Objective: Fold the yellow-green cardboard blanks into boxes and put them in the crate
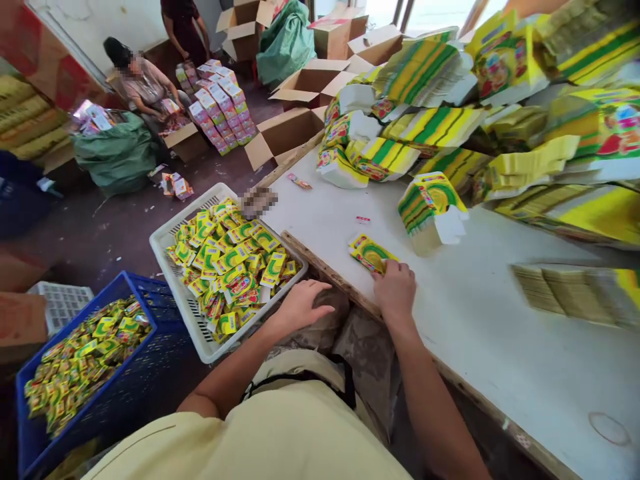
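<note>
On the white table (pixel 480 293), near its front edge, my right hand (pixel 396 290) holds a flat yellow and green packet (pixel 367 252) by its near end. My left hand (pixel 306 303) hangs above my lap beside the table edge, fingers spread, with nothing in it. Just left of it a white basket (pixel 165 267) is heaped with small yellow and green packets (pixel 233 260). A short stack of yellow cartons (pixel 433 207) stands on the table beyond my right hand.
Piles of flat yellow cartons (pixel 435 127) cover the table's far side. A blue crate (pixel 150 313) of packets stands at the left. Open cardboard boxes (pixel 290 130) lie beyond the basket. Two people (pixel 150 83) work at the back left.
</note>
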The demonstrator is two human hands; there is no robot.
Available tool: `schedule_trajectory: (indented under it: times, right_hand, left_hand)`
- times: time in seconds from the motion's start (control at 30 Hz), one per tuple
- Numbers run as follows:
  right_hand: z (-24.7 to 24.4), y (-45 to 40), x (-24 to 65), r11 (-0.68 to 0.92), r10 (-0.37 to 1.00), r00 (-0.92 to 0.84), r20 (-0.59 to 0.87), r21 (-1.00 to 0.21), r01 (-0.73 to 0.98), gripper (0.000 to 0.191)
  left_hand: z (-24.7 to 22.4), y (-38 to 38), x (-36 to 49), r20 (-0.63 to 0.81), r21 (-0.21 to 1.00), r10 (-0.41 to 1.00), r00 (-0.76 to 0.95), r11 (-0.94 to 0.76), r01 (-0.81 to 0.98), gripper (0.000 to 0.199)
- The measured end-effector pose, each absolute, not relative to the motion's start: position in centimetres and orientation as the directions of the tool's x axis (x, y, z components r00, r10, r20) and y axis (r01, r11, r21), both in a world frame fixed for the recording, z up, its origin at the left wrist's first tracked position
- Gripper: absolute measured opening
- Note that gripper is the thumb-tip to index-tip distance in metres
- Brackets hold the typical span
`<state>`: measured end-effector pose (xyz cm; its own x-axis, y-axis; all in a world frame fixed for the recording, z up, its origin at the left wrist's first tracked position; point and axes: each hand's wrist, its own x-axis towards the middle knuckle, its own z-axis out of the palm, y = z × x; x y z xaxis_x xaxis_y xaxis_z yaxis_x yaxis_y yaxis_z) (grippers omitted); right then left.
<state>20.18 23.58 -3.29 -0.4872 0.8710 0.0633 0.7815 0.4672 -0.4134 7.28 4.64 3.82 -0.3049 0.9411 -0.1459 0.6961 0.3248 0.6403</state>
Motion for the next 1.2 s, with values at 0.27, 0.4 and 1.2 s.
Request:
schedule_trajectory:
  times: [0.27,0.4,1.2]
  right_hand:
    - [-2.6,23.5,20.9,0.209,0.942,-0.330,0.058,-0.873,0.441,0.046]
    - [-1.1,20.7,21.1,0.116,0.908,-0.418,-0.007,-0.957,0.266,0.057]
    - [1.5,15.1,21.3,-0.300,0.767,-0.621,-0.161,-0.946,-0.126,0.036]
  left_hand:
    - [1.9,5.2,9.0,-0.196,0.942,0.942,-0.271,0.258,0.216,0.060]
    - [1.8,6.9,9.8,-0.215,0.962,0.884,-0.415,0.119,-0.246,0.087]
    - [4.6,8.6,10.1,-0.057,0.933,0.725,-0.686,-0.207,-0.295,0.058]
